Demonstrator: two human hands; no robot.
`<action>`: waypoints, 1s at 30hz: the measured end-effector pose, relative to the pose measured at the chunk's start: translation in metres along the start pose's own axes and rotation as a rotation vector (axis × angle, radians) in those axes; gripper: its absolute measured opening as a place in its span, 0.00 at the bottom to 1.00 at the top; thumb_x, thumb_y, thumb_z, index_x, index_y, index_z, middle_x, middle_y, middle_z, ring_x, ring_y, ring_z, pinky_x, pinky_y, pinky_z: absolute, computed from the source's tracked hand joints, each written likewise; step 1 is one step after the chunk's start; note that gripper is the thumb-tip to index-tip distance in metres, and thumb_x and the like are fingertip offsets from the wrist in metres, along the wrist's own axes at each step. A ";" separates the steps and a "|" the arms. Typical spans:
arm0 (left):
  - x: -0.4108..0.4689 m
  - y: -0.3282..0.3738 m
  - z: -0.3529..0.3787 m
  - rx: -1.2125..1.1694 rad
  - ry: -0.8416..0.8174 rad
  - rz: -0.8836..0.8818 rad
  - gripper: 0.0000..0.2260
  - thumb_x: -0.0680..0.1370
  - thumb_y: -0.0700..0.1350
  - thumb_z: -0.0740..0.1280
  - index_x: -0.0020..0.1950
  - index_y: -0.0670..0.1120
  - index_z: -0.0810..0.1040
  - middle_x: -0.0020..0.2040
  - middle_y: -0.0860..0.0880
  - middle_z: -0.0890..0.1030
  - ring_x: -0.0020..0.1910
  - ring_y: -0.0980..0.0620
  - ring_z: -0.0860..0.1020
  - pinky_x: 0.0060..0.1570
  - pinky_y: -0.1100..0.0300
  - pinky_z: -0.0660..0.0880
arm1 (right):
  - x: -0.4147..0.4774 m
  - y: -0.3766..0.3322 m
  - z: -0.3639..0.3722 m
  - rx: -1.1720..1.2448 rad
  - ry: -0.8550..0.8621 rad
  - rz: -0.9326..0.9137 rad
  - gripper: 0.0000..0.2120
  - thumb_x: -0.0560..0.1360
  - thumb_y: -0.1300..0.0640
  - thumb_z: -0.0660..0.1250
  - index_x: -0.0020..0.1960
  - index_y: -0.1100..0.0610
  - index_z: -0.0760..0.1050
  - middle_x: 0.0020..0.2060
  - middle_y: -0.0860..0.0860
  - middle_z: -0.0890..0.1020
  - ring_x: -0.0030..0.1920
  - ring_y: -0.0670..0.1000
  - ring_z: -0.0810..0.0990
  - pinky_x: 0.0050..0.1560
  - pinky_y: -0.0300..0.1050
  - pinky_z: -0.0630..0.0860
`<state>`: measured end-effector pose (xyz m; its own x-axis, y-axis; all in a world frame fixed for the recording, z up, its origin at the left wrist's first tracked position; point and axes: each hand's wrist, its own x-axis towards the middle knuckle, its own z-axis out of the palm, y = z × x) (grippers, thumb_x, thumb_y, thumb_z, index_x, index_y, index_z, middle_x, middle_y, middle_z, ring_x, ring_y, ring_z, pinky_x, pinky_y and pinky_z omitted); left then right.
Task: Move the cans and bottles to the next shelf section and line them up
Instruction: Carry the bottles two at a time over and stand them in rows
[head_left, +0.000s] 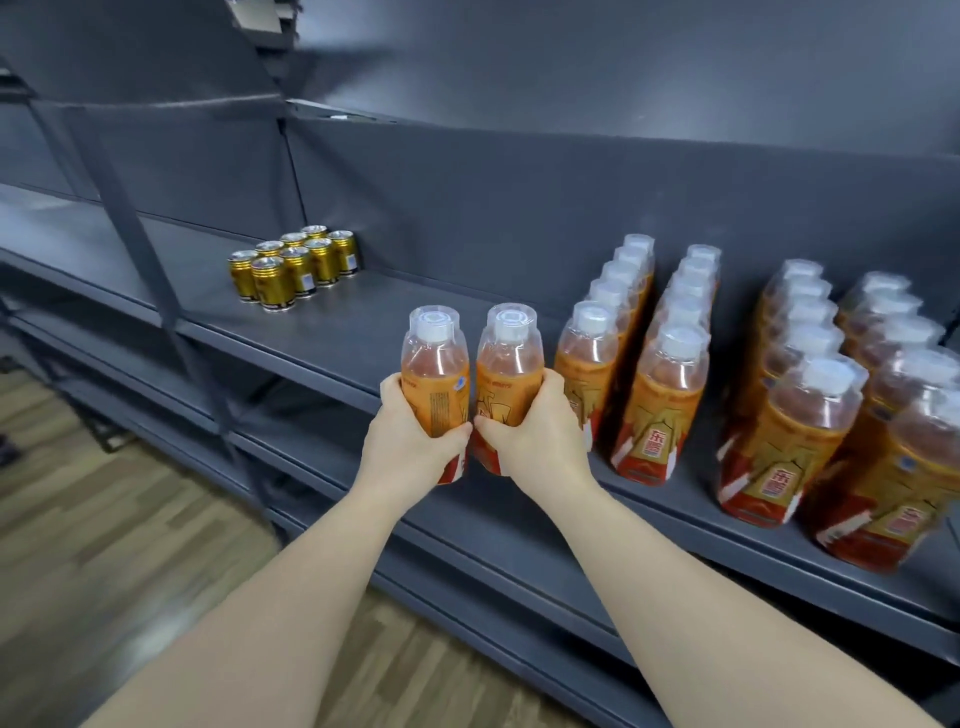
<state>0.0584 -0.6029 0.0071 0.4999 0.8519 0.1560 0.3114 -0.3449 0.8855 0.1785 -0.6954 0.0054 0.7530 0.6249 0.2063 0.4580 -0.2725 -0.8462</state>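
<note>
While both arms reach forward from the near side, each hand has its own orange drink bottle. The left hand (410, 441) is wrapped round the labelled body of the left bottle (435, 364), fingers curled behind it and thumb across the front, and the right hand (530, 441) grips the right bottle (511, 364) the same way. Both bottles stand upright, side by side and touching or very nearly so, with clear shoulders and white caps above the hands. They are at the near edge of the grey shelf (322, 332), their bases showing lower than its front lip, so whether they touch the shelf cannot be told. To their right, four rows of bottles (670, 395) of the same kind run from near to far on the shelf, the leftmost row just beside the right bottle. Well to the left on the same shelf, toward its far side, eight gold cans (296, 265) stand in two tidy lines of four. A slanted grey post (156, 270) crosses in front of the shelf on the left, and wooden floor (104, 519) shows below.
</note>
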 end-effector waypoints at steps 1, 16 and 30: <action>0.008 -0.002 -0.003 -0.001 0.006 -0.011 0.33 0.73 0.50 0.77 0.70 0.54 0.59 0.57 0.55 0.74 0.54 0.54 0.75 0.49 0.59 0.75 | 0.007 -0.002 0.006 -0.006 -0.004 0.006 0.30 0.71 0.47 0.76 0.65 0.49 0.63 0.55 0.46 0.76 0.52 0.48 0.79 0.49 0.45 0.79; 0.149 -0.043 -0.032 -0.041 -0.169 0.096 0.33 0.73 0.50 0.76 0.70 0.52 0.60 0.56 0.54 0.75 0.54 0.53 0.76 0.50 0.57 0.74 | 0.087 -0.032 0.075 -0.068 0.213 0.200 0.33 0.72 0.48 0.76 0.69 0.51 0.61 0.54 0.46 0.74 0.49 0.47 0.75 0.50 0.42 0.76; 0.200 -0.035 0.010 -0.105 -0.318 0.130 0.32 0.73 0.49 0.77 0.68 0.52 0.60 0.56 0.55 0.73 0.55 0.53 0.75 0.51 0.58 0.74 | 0.127 -0.013 0.071 -0.133 0.364 0.269 0.35 0.73 0.49 0.76 0.72 0.52 0.59 0.57 0.47 0.73 0.54 0.47 0.73 0.54 0.44 0.74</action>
<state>0.1554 -0.4244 0.0029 0.7615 0.6325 0.1414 0.1517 -0.3861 0.9099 0.2347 -0.5600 0.0077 0.9591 0.2283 0.1675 0.2626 -0.4954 -0.8280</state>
